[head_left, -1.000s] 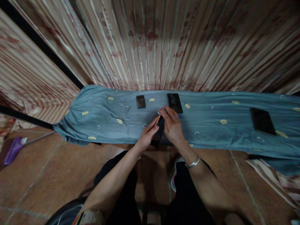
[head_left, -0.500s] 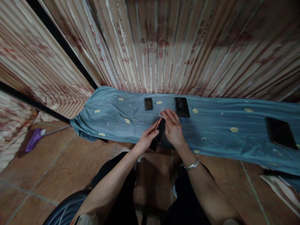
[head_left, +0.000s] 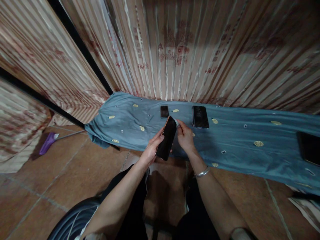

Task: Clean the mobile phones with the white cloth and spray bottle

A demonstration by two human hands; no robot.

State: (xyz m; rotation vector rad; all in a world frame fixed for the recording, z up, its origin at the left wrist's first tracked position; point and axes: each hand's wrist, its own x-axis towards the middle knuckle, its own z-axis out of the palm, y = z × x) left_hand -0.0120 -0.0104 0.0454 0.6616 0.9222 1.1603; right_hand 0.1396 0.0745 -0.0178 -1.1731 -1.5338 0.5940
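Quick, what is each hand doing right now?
Left hand: closed around a black phone, held tilted over the blue cloth.
Right hand: pinching a small pale thing against the phone's top.

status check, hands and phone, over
Left hand grips dark phone. Right hand at its top edge with small pale cloth. Nothing blocking.

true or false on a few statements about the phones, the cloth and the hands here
1. The left hand holds a dark phone. True.
2. The right hand lies flat on the floor. False: it is at the held phone's upper end, by a pale wipe.
3. Two smaller phones lie on the blue cloth. True.
4. The cloth is plain red. False: blue with yellow spots.
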